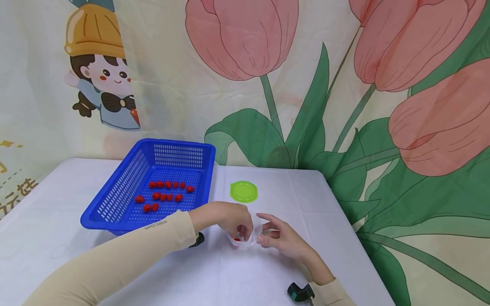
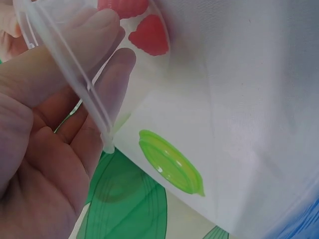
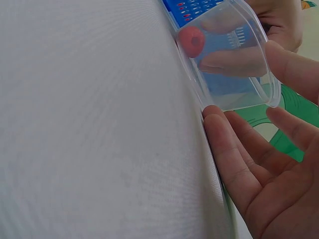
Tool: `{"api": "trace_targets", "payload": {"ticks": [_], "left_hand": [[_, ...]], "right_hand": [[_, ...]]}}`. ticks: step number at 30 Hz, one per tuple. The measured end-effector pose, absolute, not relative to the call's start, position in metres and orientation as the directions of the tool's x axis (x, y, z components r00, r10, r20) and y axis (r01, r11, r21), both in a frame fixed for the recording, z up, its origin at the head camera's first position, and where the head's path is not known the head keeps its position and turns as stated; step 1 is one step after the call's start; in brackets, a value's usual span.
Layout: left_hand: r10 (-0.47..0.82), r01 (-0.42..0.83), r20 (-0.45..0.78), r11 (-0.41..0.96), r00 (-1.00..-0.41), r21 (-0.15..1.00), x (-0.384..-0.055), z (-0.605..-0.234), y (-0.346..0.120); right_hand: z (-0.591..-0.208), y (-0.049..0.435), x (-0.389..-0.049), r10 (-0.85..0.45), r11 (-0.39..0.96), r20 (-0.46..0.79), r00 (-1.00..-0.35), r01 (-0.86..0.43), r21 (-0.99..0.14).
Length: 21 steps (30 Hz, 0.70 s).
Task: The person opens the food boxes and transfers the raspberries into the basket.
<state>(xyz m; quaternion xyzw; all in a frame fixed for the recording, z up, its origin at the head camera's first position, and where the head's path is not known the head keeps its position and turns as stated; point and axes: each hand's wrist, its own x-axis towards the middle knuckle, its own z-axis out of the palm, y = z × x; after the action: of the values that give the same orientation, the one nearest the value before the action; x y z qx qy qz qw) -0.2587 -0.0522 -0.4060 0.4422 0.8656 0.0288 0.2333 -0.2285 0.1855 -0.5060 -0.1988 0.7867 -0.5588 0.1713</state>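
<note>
A clear plastic cup [image 1: 255, 233] stands on the white table, with red raspberries [image 2: 151, 36] in its bottom. My left hand [image 1: 236, 221] reaches down into the cup from above. In the left wrist view its fingers extend through the rim near the berries, and no berry shows pinched between them. Against the cup's right side, my right hand [image 1: 283, 240] touches the wall and rim with loosely spread fingers. One raspberry [image 3: 192, 42] shows through the cup wall in the right wrist view, apart from the left fingertips.
To the left stands a blue plastic basket [image 1: 103, 225] with several raspberries [image 1: 168, 197] spread in rough rows on its floor. A green lid [image 1: 243, 191] lies on the table [image 1: 245, 280] behind the cup. A printed tulip curtain [image 1: 245, 38] hangs behind the table.
</note>
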Motion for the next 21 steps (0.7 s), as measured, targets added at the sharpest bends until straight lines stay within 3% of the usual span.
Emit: {"api": "trace_targets", "payload": {"ticks": [21], "left_hand": [[0.799,0.814,-0.413,0.547,-0.437,0.196,-0.2634,-0.4139,-0.0479]], "right_hand": [[-0.5022,0.1847,-0.2269,-0.513,0.289,-0.047,-0.857,-0.121,-0.950]]}}
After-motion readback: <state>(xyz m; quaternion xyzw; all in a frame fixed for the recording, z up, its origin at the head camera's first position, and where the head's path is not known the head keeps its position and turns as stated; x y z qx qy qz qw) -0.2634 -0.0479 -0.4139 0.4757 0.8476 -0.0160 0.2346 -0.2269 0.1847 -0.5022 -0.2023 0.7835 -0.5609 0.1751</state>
